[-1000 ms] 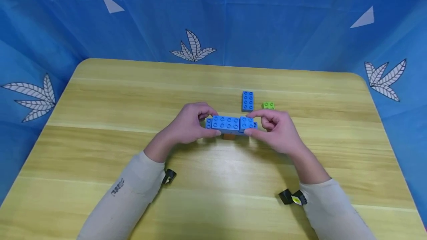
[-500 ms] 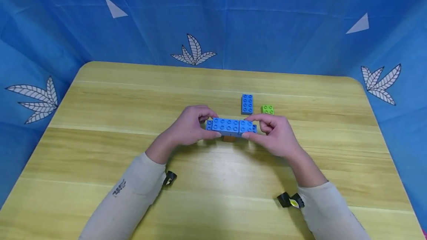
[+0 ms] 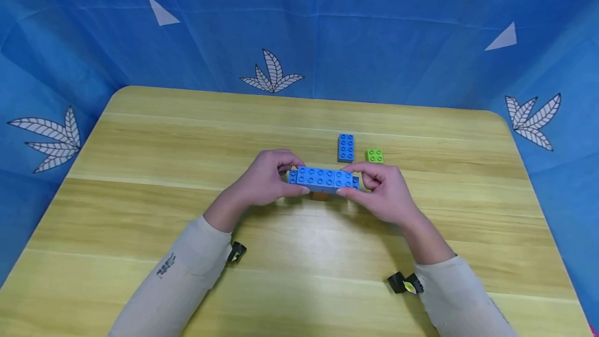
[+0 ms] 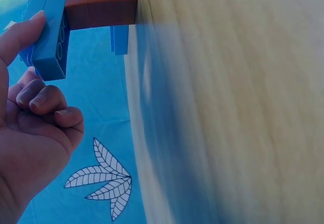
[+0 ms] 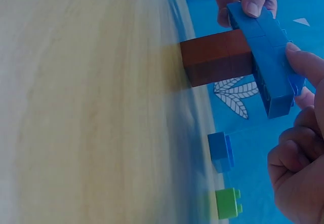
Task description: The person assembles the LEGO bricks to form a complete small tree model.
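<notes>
A T-shaped build of toy building bricks stands mid-table, with a brown brick column (image 5: 215,59) under a crossbar of blue bricks (image 4: 48,54). On the crossbar lie a longer blue brick (image 3: 315,176) and, flush against its right end, a small square blue brick (image 3: 343,178). My left hand (image 3: 264,181) pinches the build near its left end, thumb on the near side. At the other end my right hand (image 3: 386,191) pinches the small blue brick between thumb and index finger. One crossbar end sticks out past the upper bricks on each side.
Behind the build, a loose blue brick (image 3: 346,148) lies on the wooden table (image 3: 187,134). To its right sits a small green brick (image 3: 374,156). A blue cloth (image 3: 374,40) with leaf prints hangs around the table's back and sides.
The small blue brick has moved left and settled level against the longer blue brick, my right hand moving with it. My left hand keeps its hold. The head view has shifted slightly.
</notes>
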`<control>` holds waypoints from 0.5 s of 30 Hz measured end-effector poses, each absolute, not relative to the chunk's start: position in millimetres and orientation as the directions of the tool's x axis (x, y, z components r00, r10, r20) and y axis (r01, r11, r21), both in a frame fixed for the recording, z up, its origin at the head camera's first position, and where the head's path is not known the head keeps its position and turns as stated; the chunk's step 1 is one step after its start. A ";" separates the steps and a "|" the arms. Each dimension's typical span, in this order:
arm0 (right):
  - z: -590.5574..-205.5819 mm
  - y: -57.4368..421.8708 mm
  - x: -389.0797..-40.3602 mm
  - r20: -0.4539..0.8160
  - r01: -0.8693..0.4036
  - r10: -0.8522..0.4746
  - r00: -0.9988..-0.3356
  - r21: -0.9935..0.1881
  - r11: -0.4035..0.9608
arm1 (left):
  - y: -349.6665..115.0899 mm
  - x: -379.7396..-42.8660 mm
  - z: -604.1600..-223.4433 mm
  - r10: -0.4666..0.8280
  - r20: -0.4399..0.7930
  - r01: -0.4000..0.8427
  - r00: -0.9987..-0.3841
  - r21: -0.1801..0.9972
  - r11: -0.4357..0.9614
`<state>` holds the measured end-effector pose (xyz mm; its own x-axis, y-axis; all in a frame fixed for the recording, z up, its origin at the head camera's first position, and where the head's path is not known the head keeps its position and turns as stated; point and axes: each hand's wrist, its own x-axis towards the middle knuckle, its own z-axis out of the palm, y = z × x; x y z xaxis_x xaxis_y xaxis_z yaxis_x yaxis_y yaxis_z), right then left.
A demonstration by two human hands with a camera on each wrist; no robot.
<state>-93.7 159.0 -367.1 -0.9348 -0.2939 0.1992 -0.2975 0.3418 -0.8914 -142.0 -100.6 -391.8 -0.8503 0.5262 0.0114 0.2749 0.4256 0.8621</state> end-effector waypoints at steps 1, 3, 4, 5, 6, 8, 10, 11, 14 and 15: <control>-368.2 159.0 -93.5 0.203 -0.298 -0.288 -0.936 -0.892 0.340 | -100.4 -142.2 -391.8 0.526 0.013 0.277 -0.850 0.861 0.426; -370.6 159.5 -92.8 0.214 -0.304 -0.276 -0.937 -0.889 0.342 | -99.9 -142.3 -392.1 0.524 0.020 0.285 -0.851 0.857 0.430; -372.4 160.1 -92.0 0.214 -0.301 -0.268 -0.940 -0.889 0.345 | -99.7 -142.1 -392.2 0.524 0.022 0.290 -0.851 0.852 0.435; -375.1 161.0 -91.1 0.210 -0.294 -0.261 -0.942 -0.892 0.344 | -99.4 -141.8 -392.4 0.525 0.022 0.293 -0.851 0.849 0.439; -378.3 162.3 -89.8 0.198 -0.279 -0.252 -0.947 -0.897 0.343 | -99.1 -141.4 -392.8 0.527 0.021 0.298 -0.850 0.843 0.447; -386.1 165.4 -87.2 0.184 -0.259 -0.238 -0.954 -0.903 0.341 | -98.5 -140.2 -393.8 0.529 0.021 0.307 -0.848 0.834 0.459; -401.1 170.7 -87.4 0.158 -0.227 -0.220 -0.963 -0.915 0.333 | -98.2 -139.4 -394.3 0.533 0.020 0.311 -0.846 0.831 0.461; -408.0 172.9 -88.4 0.153 -0.218 -0.215 -0.965 -0.919 0.327 | -98.1 -139.4 -393.9 0.535 0.021 0.311 -0.845 0.833 0.458; -407.1 171.5 -89.0 0.134 -0.194 -0.199 -0.971 -0.927 0.321 | -98.6 -141.3 -392.1 0.536 0.028 0.312 -0.843 0.838 0.447; -406.9 170.8 -89.9 0.127 -0.184 -0.193 -0.973 -0.931 0.316 | -98.8 -142.4 -391.4 0.537 0.026 0.310 -0.843 0.840 0.445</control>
<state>-89.9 170.8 -406.9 -0.9729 -0.1934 0.1267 -0.1841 0.3160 -0.9307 -142.4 -98.8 -391.4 -0.8431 0.5371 0.0263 0.3097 0.4451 0.8403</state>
